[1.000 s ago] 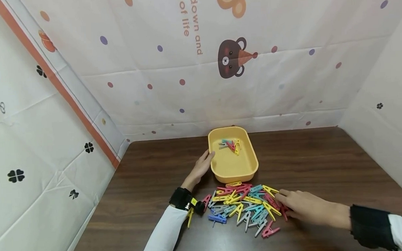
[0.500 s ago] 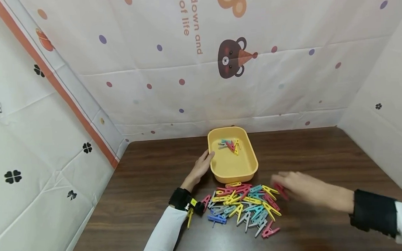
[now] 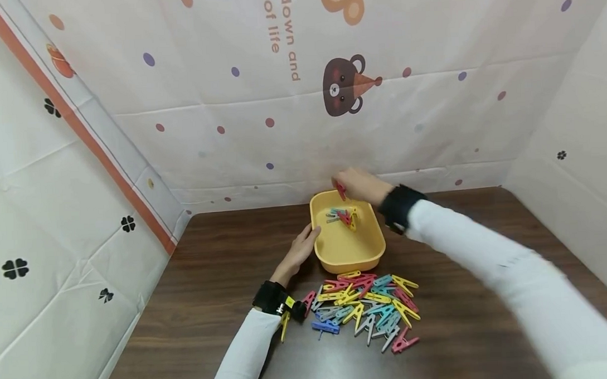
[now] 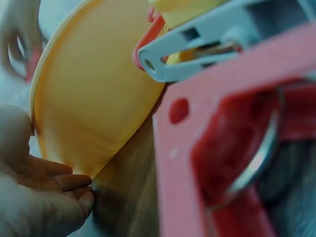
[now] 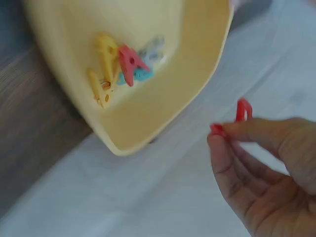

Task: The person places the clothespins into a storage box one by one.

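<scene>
Red clothespin (image 3: 340,191) now near tray's far rim (image 3: 321,194)

Downward head view, wrist closeups, shared tub (image 3: 348,248)

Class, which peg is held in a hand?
The red peg pinched by the right hand near the far end of the yellow tray; the other pegs lie in the tray or on the table.

A: What is recorded at the rear?
B: A creased white back sheet (image 3: 207,154), printed with dots (image 3: 269,122), lettering (image 3: 286,12) and a sideways bear's head (image 3: 337,96).
A: Sides?
B: An orange stripe (image 3: 89,140) is seen on the left sheet (image 3: 43,221); the right sheet (image 3: 577,113) is marked by a small clover (image 3: 561,155).
A: Surface?
B: Dark wood-grained tabletop (image 3: 466,256); pale sheen (image 3: 309,365) is reflected nearside.
</scene>
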Demonstrator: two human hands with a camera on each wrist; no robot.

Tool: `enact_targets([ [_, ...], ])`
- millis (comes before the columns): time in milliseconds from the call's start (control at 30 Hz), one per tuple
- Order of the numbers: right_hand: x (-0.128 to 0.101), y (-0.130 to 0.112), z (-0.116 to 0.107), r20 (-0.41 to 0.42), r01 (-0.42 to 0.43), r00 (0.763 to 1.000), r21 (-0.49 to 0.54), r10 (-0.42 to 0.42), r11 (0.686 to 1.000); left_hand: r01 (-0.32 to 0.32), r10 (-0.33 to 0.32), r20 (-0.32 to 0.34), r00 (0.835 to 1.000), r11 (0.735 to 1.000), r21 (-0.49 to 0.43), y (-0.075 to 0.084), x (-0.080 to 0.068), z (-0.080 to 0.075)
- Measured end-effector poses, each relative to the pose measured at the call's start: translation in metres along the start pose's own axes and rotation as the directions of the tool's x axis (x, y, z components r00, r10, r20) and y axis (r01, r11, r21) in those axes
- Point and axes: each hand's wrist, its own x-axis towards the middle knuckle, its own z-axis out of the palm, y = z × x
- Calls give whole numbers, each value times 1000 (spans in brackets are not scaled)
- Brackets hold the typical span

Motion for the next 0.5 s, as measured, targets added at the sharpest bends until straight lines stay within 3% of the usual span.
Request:
enact_targets([
  [67, 24, 9, 14, 65, -128, 990, 57, 124, 990, -5, 5, 0, 1000, 1000, 3, 0, 1, -4],
  [167, 43, 18, 38, 152, -289, 949, 73, 276, 955, -14, 14, -6, 1000, 1000, -5, 2, 3, -4],
  [267, 45, 23, 59, 188, -357, 920, 42, 343, 933, -14, 14, 0, 1000, 1000, -8, 4, 4, 1],
  [500, 44, 21, 70, 202, -386, 905, 23, 374, 922, -23, 23, -14, 1000, 1000, 14, 4, 4, 4],
])
